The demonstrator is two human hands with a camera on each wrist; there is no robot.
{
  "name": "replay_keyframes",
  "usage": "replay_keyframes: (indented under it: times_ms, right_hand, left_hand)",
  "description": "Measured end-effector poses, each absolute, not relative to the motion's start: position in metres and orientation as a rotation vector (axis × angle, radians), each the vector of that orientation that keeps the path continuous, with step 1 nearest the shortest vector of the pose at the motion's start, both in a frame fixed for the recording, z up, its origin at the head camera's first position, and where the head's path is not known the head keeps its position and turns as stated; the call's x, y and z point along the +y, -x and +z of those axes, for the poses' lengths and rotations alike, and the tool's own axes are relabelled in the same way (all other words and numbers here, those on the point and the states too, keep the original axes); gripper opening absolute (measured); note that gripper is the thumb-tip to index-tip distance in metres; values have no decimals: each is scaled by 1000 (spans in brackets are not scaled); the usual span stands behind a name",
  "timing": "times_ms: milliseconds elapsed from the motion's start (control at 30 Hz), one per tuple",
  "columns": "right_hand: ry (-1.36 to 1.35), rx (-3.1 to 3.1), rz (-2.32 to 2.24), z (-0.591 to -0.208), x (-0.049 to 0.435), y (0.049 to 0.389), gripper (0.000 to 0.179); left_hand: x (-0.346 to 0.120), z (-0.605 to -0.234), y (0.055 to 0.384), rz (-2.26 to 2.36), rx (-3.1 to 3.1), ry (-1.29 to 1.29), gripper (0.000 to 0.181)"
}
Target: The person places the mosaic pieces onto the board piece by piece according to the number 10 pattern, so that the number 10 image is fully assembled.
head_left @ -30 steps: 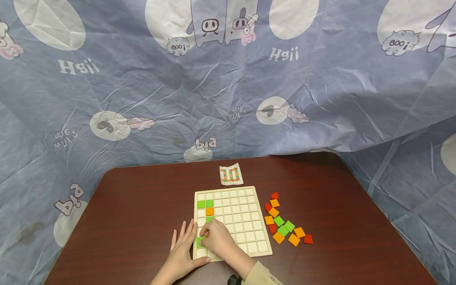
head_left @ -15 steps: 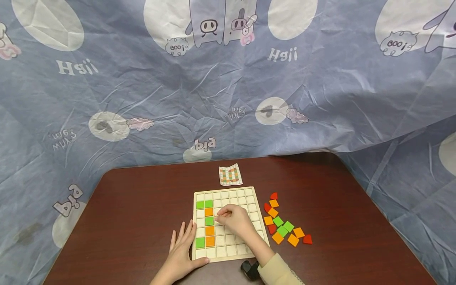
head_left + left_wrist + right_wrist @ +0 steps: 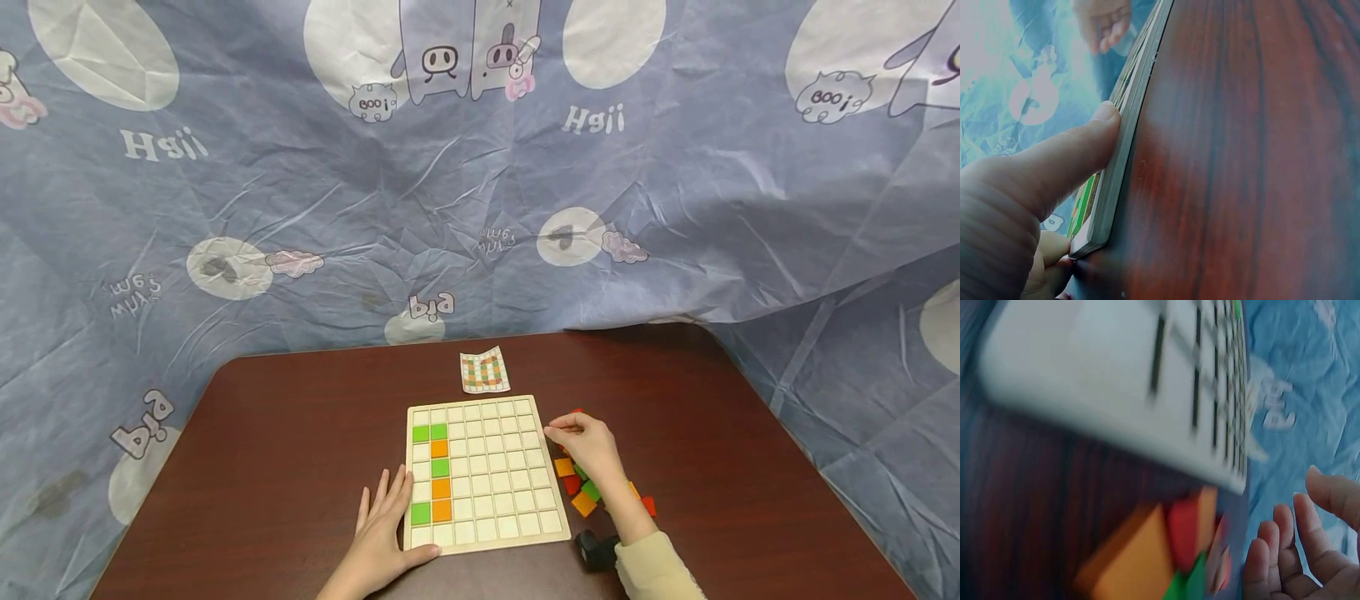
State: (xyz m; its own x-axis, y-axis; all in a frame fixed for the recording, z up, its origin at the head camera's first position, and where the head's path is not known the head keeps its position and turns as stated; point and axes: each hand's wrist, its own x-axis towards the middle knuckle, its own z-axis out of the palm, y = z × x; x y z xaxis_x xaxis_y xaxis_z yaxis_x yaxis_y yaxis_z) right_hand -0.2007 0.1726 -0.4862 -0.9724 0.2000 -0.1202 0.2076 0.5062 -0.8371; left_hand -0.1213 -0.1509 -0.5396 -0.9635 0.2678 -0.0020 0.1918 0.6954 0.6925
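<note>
Beside board point(image 3: 501, 482), touched by spread left hand point(image 3: 382, 529), tiles point(image 3: 584, 503) are overhung by narrowly parted right hand point(image 3: 592, 450), "BOO"-printed cloth point(image 3: 390, 183) behind.

hd: even lt | L wr: glare, top L | R wr: dim, board point(image 3: 1104, 369) & tiles point(image 3: 1138, 562) blurry

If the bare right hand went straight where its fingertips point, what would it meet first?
Probably the square, pale wooden grid board; the right hand might pass above it, since the height is unclear.
</note>
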Motion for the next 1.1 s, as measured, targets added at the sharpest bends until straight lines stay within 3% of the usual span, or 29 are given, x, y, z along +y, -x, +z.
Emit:
replay_keyframes:
  times_ms: [300,633,1100]
  right_hand:
    - [-482,2744,-1443,-499,205,194,28]
    - [-388,2866,-1232,-503,201,192,33]
    - [-466,2865,-1190,-499,194,190,29]
  left_hand:
    - [-152,-542,122,1145,2767,-339,115]
    - [-152,-542,122,1129,2765,-346,115]
    - [-150,-540,121,1141,2760,-348,114]
